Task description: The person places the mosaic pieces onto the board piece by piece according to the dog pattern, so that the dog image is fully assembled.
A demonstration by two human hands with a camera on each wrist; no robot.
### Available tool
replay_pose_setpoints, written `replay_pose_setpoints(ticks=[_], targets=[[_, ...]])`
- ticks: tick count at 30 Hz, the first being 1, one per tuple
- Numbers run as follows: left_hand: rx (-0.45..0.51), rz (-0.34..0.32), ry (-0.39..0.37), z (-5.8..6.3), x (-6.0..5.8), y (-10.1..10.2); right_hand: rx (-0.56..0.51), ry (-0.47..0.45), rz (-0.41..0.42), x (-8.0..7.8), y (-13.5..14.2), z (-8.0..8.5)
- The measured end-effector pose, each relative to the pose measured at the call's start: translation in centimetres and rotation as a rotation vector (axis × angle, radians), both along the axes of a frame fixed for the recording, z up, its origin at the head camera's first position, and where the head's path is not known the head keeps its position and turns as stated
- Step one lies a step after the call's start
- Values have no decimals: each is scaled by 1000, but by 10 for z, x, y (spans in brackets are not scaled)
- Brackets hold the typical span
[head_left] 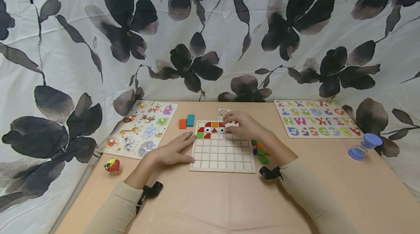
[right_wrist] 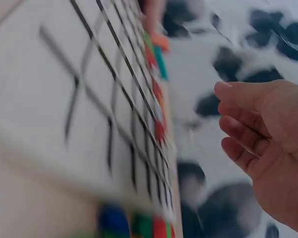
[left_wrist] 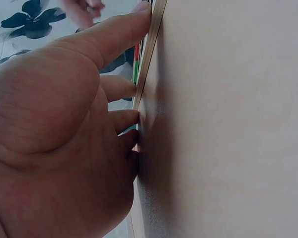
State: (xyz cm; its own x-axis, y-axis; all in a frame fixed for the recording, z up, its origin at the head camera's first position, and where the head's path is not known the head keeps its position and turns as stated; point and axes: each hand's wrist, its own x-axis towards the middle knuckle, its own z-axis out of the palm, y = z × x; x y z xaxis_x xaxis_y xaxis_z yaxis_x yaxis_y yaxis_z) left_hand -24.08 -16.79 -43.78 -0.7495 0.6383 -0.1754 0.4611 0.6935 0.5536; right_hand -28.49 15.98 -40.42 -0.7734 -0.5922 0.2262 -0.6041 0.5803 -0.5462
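A pale wooden grid board (head_left: pixel 223 153) lies in the middle of the table, with red, green, orange and patterned tiles (head_left: pixel 207 129) in its upper left rows. My left hand (head_left: pixel 175 148) rests at the board's left edge, fingers extended; in the left wrist view its thumb (left_wrist: pixel 124 34) touches the rim. Over the upper right of the board is my right hand (head_left: pixel 244 126), raised above the grid. Its fingers (right_wrist: pixel 238 131) are loosely bent in the right wrist view, with no piece showing between them. Loose colored tiles (head_left: pixel 261 151) lie right of the board, partly hidden by the right forearm.
A small patterned card (head_left: pixel 223 112) sits behind the board. Orange (head_left: pixel 182 124) and teal blocks (head_left: pixel 190 120) lie at its upper left. An animal puzzle (head_left: pixel 144 128) is on the left, a letter puzzle (head_left: pixel 316 119) on the right. A colorful toy (head_left: pixel 112 165) and a blue-purple object (head_left: pixel 364 146) stand farther out.
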Motion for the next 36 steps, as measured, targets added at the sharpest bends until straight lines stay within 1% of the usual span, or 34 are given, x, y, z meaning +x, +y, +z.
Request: replay_pose_setpoints(ticks=[4,7,10,14,16,18,22,25,29,36], targets=[[-6,4,-1,-1,0,0,-58,-62,-118,3,50,0],[-9,5,0,-2,-1,-1,-57,-129,-197,2,80,-3],[-9,4,0,-3,-1,-1,-27,-190,-274,1,103,-6],[-8,4,-4,-2,-1,-1,25,-257,-337,0,121,-11],[-7,4,-4,-2,-1,-1,38,-290,-337,0,128,-14],[-5,5,-7,-2,-1,0,42,-329,-317,0,133,-16],[-11,9,-10,-1,0,0,53,-403,-253,-2,144,-20],[-10,7,-6,-1,0,0,73,-427,-200,-3,149,-22],[-7,3,0,-1,-1,0,97,-437,-188,-3,148,-25],[-8,4,-1,-1,-1,0,99,-512,-212,-2,142,-26]])
